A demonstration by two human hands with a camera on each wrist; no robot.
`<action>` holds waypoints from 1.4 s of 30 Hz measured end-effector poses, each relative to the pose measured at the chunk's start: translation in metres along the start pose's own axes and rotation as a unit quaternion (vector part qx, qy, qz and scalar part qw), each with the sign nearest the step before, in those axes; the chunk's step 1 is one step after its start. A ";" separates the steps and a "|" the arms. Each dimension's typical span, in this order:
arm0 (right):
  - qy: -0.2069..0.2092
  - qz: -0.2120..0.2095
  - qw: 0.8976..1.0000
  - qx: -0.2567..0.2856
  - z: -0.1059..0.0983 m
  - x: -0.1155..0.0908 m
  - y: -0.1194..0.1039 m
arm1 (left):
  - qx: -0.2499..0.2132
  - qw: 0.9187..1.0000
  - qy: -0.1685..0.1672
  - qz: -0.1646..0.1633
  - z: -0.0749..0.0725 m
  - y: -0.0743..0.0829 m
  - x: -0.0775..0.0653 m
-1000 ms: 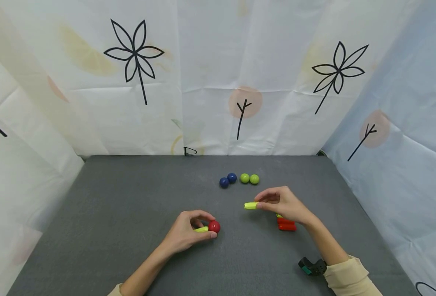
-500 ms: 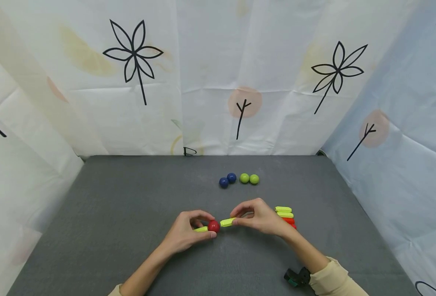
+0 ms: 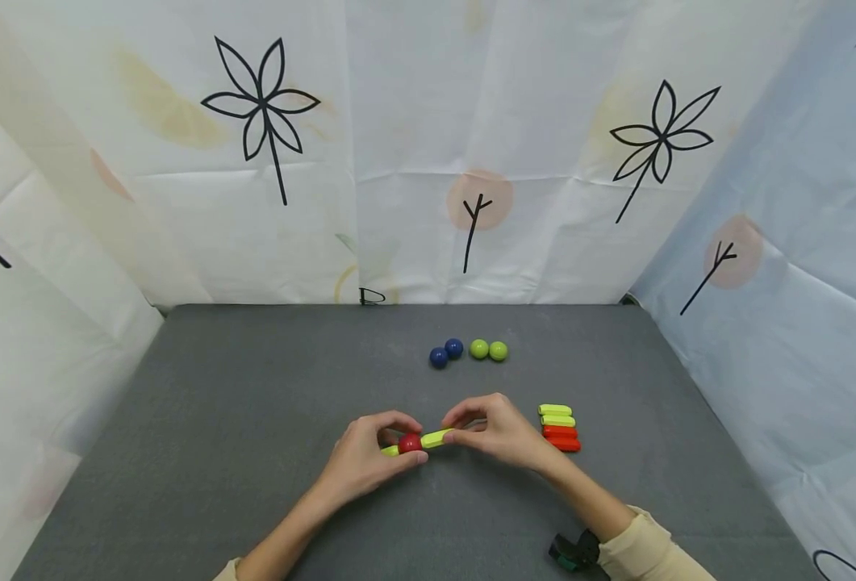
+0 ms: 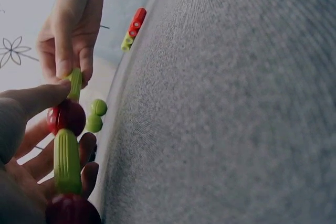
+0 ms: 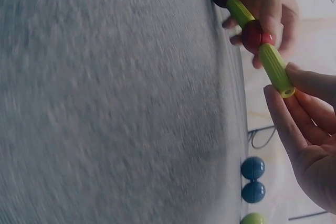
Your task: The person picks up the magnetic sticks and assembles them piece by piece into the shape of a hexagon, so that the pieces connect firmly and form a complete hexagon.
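Observation:
In the head view, my left hand (image 3: 365,450) holds a joined piece: a red ball (image 3: 410,443) with a ribbed yellow-green rod (image 4: 67,161) on one side. A second red ball (image 4: 72,211) sits at that rod's far end, hidden by the hand in the head view. My right hand (image 3: 502,432) pinches another yellow-green rod (image 3: 436,438) between thumb and fingertips. That rod's end meets the first red ball, in line with the other rod. How deep it sits in the ball is not visible. A small hole shows in its free end in the right wrist view.
Two yellow-green rods (image 3: 557,415) and two red rods (image 3: 561,438) lie stacked side by side right of my right hand. Farther back on the grey table (image 3: 268,379) are two blue balls (image 3: 446,353) and two green balls (image 3: 489,350). Patterned white cloth (image 3: 398,145) surrounds the table.
My right hand has brought its yellow-green rod leftward and toward me, from above the rod stack to the red ball, which it now touches. My left hand has stayed nearly in place.

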State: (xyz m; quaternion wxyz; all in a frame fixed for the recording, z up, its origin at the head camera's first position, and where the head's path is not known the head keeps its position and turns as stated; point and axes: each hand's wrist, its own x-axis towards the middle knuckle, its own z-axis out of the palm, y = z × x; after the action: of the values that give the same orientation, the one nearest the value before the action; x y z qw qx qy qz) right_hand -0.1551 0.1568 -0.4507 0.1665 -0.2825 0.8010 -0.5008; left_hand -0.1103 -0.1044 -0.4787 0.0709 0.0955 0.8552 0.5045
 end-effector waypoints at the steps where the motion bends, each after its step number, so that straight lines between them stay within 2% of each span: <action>1: 0.001 0.000 1.000 0.001 0.002 0.001 0.000 | 0.004 1.000 0.004 0.003 0.000 0.001 0.000; 9: 0.000 -0.002 1.000 0.004 0.015 0.009 -0.005 | 0.004 0.999 0.036 0.035 0.002 0.004 -0.002; 16: 0.012 -0.003 1.000 -0.024 0.004 0.023 -0.008 | -0.002 0.998 0.046 0.035 0.003 0.004 -0.001; 21: 0.043 -0.004 0.998 -0.038 -0.009 0.043 -0.006 | -0.003 0.999 0.043 0.032 0.004 0.003 -0.001; 28: 0.088 0.020 0.996 -0.022 -0.018 0.074 0.006 | -0.010 0.999 0.033 0.035 0.005 0.003 -0.002; 32: 0.101 0.033 0.994 -0.007 -0.021 0.087 0.018 | -0.013 0.999 0.031 0.037 0.005 0.003 -0.003; 42: 0.111 0.062 0.991 -0.045 -0.022 0.093 0.029 | -0.009 0.999 0.032 0.034 0.006 0.004 -0.002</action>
State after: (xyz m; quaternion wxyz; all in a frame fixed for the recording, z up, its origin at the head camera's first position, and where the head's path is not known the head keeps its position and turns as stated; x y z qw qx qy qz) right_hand -0.2485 0.1242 -0.4652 0.0942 -0.1827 0.8523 -0.4810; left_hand -0.1064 -0.0981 -0.4784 0.0269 0.1076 0.8489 0.5168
